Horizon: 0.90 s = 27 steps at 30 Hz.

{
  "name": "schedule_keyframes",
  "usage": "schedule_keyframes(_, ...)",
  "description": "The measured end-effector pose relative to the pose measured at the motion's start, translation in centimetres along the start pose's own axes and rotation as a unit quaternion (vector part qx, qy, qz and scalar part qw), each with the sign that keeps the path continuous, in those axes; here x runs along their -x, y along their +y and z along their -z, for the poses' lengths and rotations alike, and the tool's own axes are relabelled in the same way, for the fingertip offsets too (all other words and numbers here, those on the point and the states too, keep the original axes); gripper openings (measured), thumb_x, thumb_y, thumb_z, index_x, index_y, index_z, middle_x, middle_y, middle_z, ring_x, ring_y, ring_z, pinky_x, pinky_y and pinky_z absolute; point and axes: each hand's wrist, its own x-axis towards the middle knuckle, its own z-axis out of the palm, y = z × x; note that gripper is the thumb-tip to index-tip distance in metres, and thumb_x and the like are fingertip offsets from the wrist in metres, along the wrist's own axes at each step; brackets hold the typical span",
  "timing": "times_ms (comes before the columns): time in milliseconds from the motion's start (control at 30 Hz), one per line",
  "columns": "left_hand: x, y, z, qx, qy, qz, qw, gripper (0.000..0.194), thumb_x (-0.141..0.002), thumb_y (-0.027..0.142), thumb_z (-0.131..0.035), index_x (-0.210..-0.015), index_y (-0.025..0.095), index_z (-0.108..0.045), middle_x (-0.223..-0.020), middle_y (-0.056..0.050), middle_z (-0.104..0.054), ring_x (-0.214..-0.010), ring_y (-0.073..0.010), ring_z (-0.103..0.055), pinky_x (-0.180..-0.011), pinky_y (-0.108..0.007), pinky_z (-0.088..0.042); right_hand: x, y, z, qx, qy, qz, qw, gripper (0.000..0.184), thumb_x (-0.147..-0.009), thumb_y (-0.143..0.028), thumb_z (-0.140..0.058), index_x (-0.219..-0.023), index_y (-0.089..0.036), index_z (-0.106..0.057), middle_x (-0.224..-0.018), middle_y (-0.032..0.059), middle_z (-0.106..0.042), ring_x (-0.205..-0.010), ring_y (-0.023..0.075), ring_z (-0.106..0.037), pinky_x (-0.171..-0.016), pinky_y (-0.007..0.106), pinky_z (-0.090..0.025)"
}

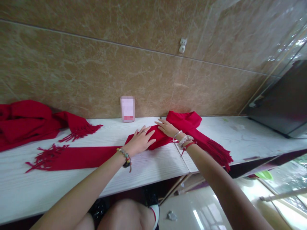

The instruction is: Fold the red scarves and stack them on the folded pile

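A bunched red fringed cloth scarf (28,123) lies leftmost on the white wood-grained worktop (155,166); a long red fringed cloth scarf (83,158) runs left to right; a pink rectangular phone (128,109) stands behind, not in the way; left hand (140,140) and right hand (169,129) both touch the long scarf, fingers spread.

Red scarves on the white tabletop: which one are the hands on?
The middle scarf, its flat fringed strip running left from under the left hand and right hand. The bunched scarf at far left has neither hand on it.
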Motion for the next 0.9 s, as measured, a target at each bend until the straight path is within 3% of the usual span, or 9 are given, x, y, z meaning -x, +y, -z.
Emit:
schedule_keyframes(133,-1.1,-0.2,-2.1,0.027,0.001,0.011,1.0,0.059,-0.088,0.043,-0.036,-0.139,0.018,-0.019,-0.147,-0.012,-0.01,-0.133,-0.0323,-0.009,-0.102,-0.052,-0.022,0.0,0.9,-0.8,-0.022,-0.068,0.001,0.997,0.039,-0.089,-0.021,-0.035,-0.127,-0.016,-0.045,-0.133,0.0101,-0.044,-0.127,0.0196,-0.032,-0.108,0.04,-0.021)
schedule_keyframes(300,-0.7,-1.0,-4.1,0.038,-0.002,0.006,0.999,0.063,-0.089,0.041,-0.037,-0.141,0.018,-0.011,-0.148,-0.011,-0.001,-0.133,-0.031,-0.009,-0.104,-0.047,-0.021,0.0,1.6,-1.0,-0.04,-0.139,-0.026,0.989,0.042,-0.092,-0.021,-0.028,-0.132,-0.017,-0.038,-0.136,0.007,-0.041,-0.129,0.0152,-0.029,-0.109,0.037,-0.02)
schedule_keyframes(400,-0.4,-0.9,-3.4,0.022,-0.025,0.014,0.999,0.064,-0.088,0.042,-0.037,-0.141,0.019,-0.009,-0.148,-0.009,-0.001,-0.133,-0.0305,-0.01,-0.103,-0.05,-0.021,0.0,0.7,-0.1,-0.016,-0.146,-0.042,0.988,0.042,-0.093,-0.026,-0.027,-0.133,-0.021,-0.037,-0.138,0.0061,-0.038,-0.13,0.0179,-0.025,-0.108,0.044,-0.02)
schedule_keyframes(500,0.3,-0.8,-1.9,-0.004,-0.027,0.016,0.999,0.067,-0.086,0.047,-0.037,-0.141,0.019,-0.01,-0.147,-0.01,-0.004,-0.133,-0.0301,-0.01,-0.103,-0.053,-0.017,0.1,-1.2,1.6,0.051,-0.105,-0.072,0.991,0.044,-0.093,-0.034,-0.027,-0.134,-0.022,-0.033,-0.142,0.0075,-0.031,-0.133,0.0245,-0.016,-0.103,0.055,-0.019)
schedule_keyframes(567,1.2,-1.4,-1.0,-0.014,-0.016,0.022,1.0,0.07,-0.085,0.052,-0.035,-0.141,0.018,-0.01,-0.147,-0.01,-0.008,-0.134,-0.0291,-0.008,-0.104,-0.053,-0.013,0.3,-2.9,2.4,0.092,-0.07,-0.044,0.992,0.046,-0.092,-0.036,-0.028,-0.135,-0.02,-0.031,-0.143,0.0092,-0.028,-0.134,0.0258,-0.012,-0.103,0.057,-0.017)
schedule_keyframes(700,4.0,-4.3,-0.6,0.001,-0.016,0.08,0.997,0.068,-0.086,0.054,-0.025,-0.141,0.017,-0.01,-0.147,-0.009,-0.01,-0.134,-0.0272,-0.007,-0.103,-0.051,-0.015,0.7,-5.8,2.0,0.132,-0.08,0.048,0.987,0.045,-0.092,-0.037,-0.028,-0.135,-0.022,-0.033,-0.142,0.0074,-0.031,-0.133,0.0254,-0.015,-0.102,0.055,-0.02)
schedule_keyframes(800,6.5,-7.5,-1.5,-0.008,-0.034,0.128,0.991,0.061,-0.087,0.052,-0.022,-0.14,0.022,-0.017,-0.146,-0.009,-0.016,-0.133,-0.0287,-0.015,-0.1,-0.051,-0.021,1.1,-6.1,0.4,0.154,-0.116,0.037,0.981,0.043,-0.092,-0.036,-0.027,-0.134,-0.026,-0.033,-0.14,0.0059,-0.035,-0.13,0.0274,-0.023,-0.098,0.056,-0.026)
schedule_keyframes(900,8.6,-10.3,-2.4,-0.052,-0.025,0.164,0.985,0.055,-0.088,0.047,-0.024,-0.137,0.023,-0.026,-0.144,-0.007,-0.025,-0.131,-0.0277,-0.021,-0.099,-0.049,-0.024,1.4,-5.0,-0.8,0.163,-0.119,0.003,0.979,0.043,-0.093,-0.031,-0.023,-0.136,-0.026,-0.03,-0.139,0.0067,-0.036,-0.128,0.0265,-0.029,-0.096,0.054,-0.03)
